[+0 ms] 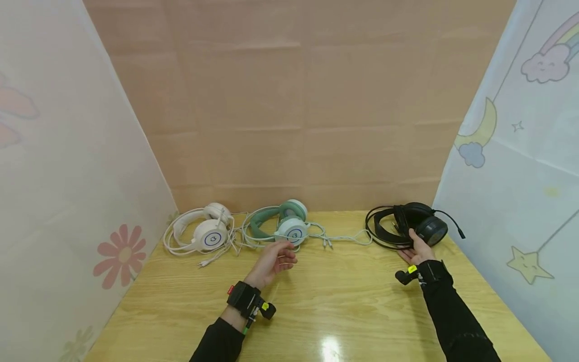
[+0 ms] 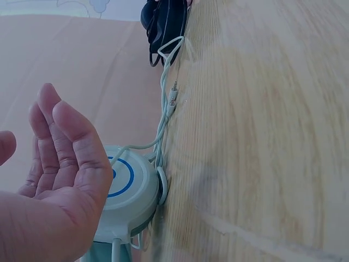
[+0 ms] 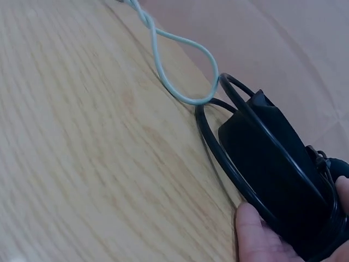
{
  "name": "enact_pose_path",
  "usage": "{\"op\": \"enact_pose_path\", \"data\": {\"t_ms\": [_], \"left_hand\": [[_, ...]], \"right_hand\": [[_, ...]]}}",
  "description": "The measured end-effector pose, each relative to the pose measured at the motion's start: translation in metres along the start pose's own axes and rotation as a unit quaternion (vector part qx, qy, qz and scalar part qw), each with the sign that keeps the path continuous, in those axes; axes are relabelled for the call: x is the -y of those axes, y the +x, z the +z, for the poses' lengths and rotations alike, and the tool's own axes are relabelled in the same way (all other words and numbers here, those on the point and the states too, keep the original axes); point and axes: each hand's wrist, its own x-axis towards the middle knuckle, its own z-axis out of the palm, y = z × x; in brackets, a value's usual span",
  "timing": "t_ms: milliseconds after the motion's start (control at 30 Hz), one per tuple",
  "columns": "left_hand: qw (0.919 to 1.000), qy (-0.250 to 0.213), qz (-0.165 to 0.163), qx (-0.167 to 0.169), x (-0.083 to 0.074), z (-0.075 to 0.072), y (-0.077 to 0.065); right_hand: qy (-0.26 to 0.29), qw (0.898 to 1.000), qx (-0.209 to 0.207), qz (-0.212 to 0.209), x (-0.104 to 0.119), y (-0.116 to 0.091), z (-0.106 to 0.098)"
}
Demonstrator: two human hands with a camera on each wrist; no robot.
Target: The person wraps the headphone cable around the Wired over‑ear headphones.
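Surface (image 1: 362, 301) is yellow wood w/ a bright spot (image 1: 330, 347) nr its front edge. Brown wall (image 1: 294, 100) w/ creases at back edge. White L wall (image 1: 68, 176) has a pink flower (image 1: 122, 256) nr L edge; white R wall (image 1: 506, 191), a moon (image 1: 486, 123) & star (image 1: 530, 264).

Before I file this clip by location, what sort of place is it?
Likely a makeshift indoor booth, perhaps for filming: a brown backdrop and printed side sheets screen three sides of a wooden tabletop.
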Motion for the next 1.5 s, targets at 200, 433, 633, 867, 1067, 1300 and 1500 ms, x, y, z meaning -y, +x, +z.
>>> {"op": "enact_pose_path", "data": {"t_ms": [200,433,633,867,1067,1300,1500], "left_hand": [[0.9999,-0.014,0.006,-0.005,-0.002,-0.005,0.002],[0.9992,-0.029,0.009,-0.026,-0.003,-0.014,0.003],[0.9971,-0.045,0.027,-0.056,-0.005,-0.023,0.004],[0.9860,-0.088,0.059,-0.129,-0.015,-0.036,0.001],[0.9714,-0.167,0.052,-0.161,-0.026,-0.048,-0.004],[0.9608,-0.187,0.053,-0.197,-0.031,-0.058,-0.007],[0.9601,-0.180,0.051,-0.208,-0.032,-0.062,-0.006]], "right_hand": [[-0.042,0.998,0.036,-0.027,0.001,-0.005,0.004],[-0.298,0.947,0.029,-0.115,-0.006,-0.008,-0.001],[-0.424,0.888,-0.051,-0.170,-0.014,-0.012,-0.007],[-0.435,0.832,-0.138,-0.314,-0.029,-0.017,0.009],[-0.484,0.745,-0.027,-0.459,-0.050,0.024,0.041],[-0.493,0.660,0.136,-0.549,-0.099,0.089,0.099],[-0.487,0.649,0.225,-0.540,-0.118,0.008,0.162]]}}
